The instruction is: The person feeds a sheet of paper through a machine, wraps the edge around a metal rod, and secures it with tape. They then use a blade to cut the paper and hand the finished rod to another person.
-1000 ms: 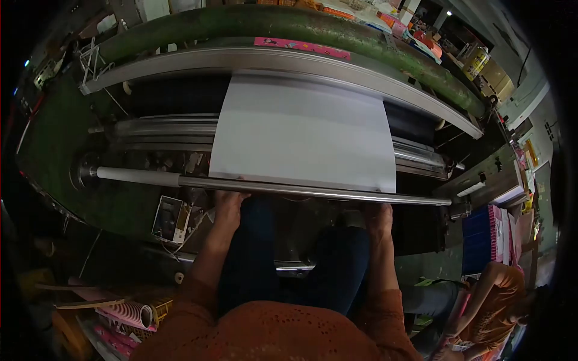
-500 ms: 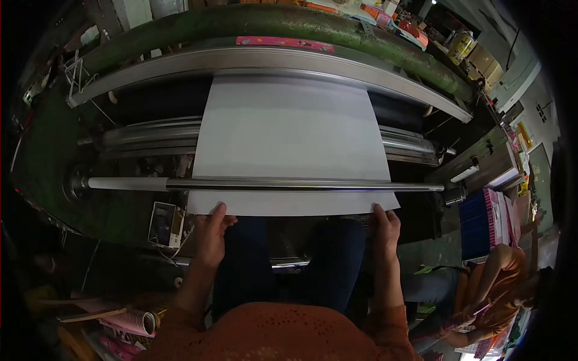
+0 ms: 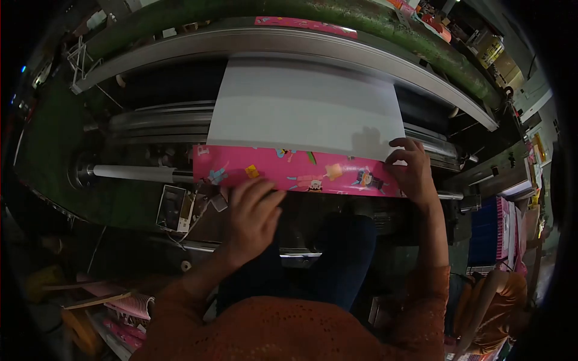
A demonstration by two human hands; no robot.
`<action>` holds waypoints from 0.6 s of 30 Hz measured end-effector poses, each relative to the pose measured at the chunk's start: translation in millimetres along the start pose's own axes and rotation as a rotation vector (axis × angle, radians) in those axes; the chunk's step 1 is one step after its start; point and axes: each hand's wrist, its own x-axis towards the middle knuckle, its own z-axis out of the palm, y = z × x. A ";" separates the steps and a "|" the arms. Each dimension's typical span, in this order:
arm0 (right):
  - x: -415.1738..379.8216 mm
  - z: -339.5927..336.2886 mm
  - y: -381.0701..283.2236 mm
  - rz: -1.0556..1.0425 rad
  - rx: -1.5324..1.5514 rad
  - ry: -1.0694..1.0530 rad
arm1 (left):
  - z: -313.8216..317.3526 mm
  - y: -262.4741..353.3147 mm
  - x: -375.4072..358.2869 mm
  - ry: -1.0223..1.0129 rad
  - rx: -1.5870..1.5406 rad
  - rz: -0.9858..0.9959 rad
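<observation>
A long sheet of paper (image 3: 301, 105) comes down from the machine, white side up. Its front end is folded back over the metal bar (image 3: 448, 196), showing a pink flap (image 3: 271, 161) printed with cartoon figures. My right hand (image 3: 415, 171) is at the flap's right end, fingertips on the white side and thumb at the pink edge. My left hand (image 3: 253, 216) is just in front of the flap's lower left part, its fingers loosely bent, apart and a little blurred, with nothing seen in them. Most of the bar under the flap is hidden.
A metal beam (image 3: 289, 37) and a green roller (image 3: 337, 13) span the back. A small box (image 3: 174, 207) sits left of my left hand. Blue and pink stacked material (image 3: 490, 231) stands at right, with another person's orange sleeve (image 3: 509, 301) near it.
The sheet's front end has turned from flat white under the bar to a pink flap folded over it. Both hands have risen from the front edge; the left moved right.
</observation>
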 end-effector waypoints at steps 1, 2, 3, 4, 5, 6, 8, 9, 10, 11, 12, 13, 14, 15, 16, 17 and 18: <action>6.0 6.2 11.3 0.012 0.076 -0.100 | 17.2 0.3 1.9 -0.022 0.034 0.051; 9.3 12.8 22.9 -0.021 0.120 -0.138 | 38.1 -3.1 0.4 -0.045 0.067 0.103; 7.6 14.5 17.9 -0.021 0.120 -0.139 | 52.3 -9.1 1.6 -0.046 0.067 0.102; 3.6 17.6 7.9 0.032 0.025 -0.107 | 63.6 -16.0 4.6 -0.035 0.196 0.152; -1.0 21.4 -2.6 0.087 -0.070 -0.073 | 70.5 -20.8 7.7 -0.024 0.324 0.204; -6.9 29.4 -10.4 0.074 -0.121 0.095 | 72.0 -21.7 11.5 -0.025 0.322 0.209; -27.8 48.4 -33.7 -0.003 -0.136 0.308 | 73.0 -19.0 12.8 -0.042 0.437 0.192; -37.6 57.2 -52.9 -0.038 -0.094 0.312 | 73.0 -17.6 15.5 -0.043 0.435 0.192; -43.9 65.9 -70.6 -0.071 -0.053 0.314 | 72.4 -14.9 17.5 -0.045 0.425 0.170; -45.2 76.9 -79.6 -0.102 -0.081 0.369 | 71.0 -12.7 18.8 -0.047 0.415 0.147; -45.8 84.8 -81.4 -0.099 -0.082 0.370 | 69.2 -11.4 20.2 -0.047 0.413 0.150; -45.3 91.7 -81.6 -0.070 -0.064 0.372 | 67.5 -10.3 21.9 -0.069 0.420 0.147; -44.0 95.7 -81.1 -0.042 -0.045 0.372 | 67.1 -9.9 23.0 -0.091 0.428 0.143; -42.2 97.6 -80.6 -0.040 -0.045 0.371 | 67.8 -10.4 23.6 -0.093 0.426 0.144; -40.3 99.5 -79.6 -0.081 -0.064 0.416 | 69.0 -11.0 23.7 -0.109 0.421 0.140; -38.5 101.3 -78.4 -0.122 -0.082 0.459 | 70.7 -11.9 23.7 -0.127 0.416 0.135; -36.6 102.8 -76.6 -0.119 -0.078 0.453 | 74.0 -14.1 23.4 -0.134 0.416 0.132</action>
